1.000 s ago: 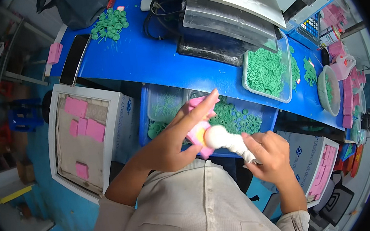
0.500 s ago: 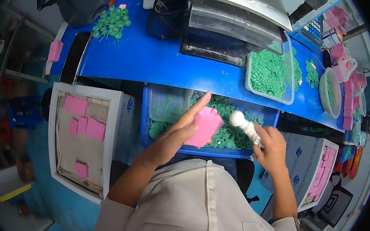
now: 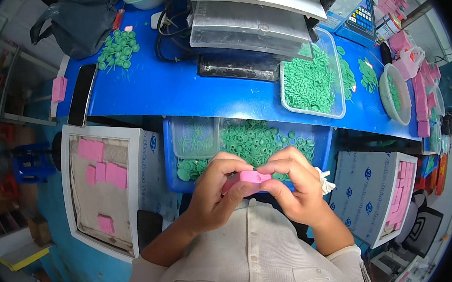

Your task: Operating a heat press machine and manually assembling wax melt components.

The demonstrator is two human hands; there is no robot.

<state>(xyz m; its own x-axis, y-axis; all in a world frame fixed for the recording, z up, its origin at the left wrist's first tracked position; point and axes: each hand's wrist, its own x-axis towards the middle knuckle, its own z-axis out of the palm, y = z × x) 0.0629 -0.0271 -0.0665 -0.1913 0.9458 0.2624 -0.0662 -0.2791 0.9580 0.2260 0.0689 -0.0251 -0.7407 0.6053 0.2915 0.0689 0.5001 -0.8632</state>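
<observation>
In front of my shirt, my left hand point(image 3: 215, 188) is closed round one end of a small pink rubber-like block point(image 3: 249, 179). Thumb and fingers of my right hand point(image 3: 296, 184) pinch its other end, so both hands grip it edge-on. A white cloth-wrapped dabber sticks out past the outer side of my right hand, where its loose cloth point(image 3: 326, 182) shows; the rest is hidden by the hand. Just beyond my hands is a blue bin point(image 3: 323, 160) of green wax-like pieces point(image 3: 253, 141), with a clear tray point(image 3: 197, 153) of thin green branched pieces at its left.
A metal press-like machine point(image 3: 258, 23) stands on the blue table point(image 3: 150, 88). Beside it sits a clear tub point(image 3: 313, 86) of green rings. A white-framed box point(image 3: 70, 191) with pink blocks is at left, another box point(image 3: 400, 200) at right. A phone point(image 3: 82, 95) lies far left.
My hands have come together close to my body. My right hand now grips the pink block too, and the dabber has gone from its fingertips to mostly hidden behind the hand.
</observation>
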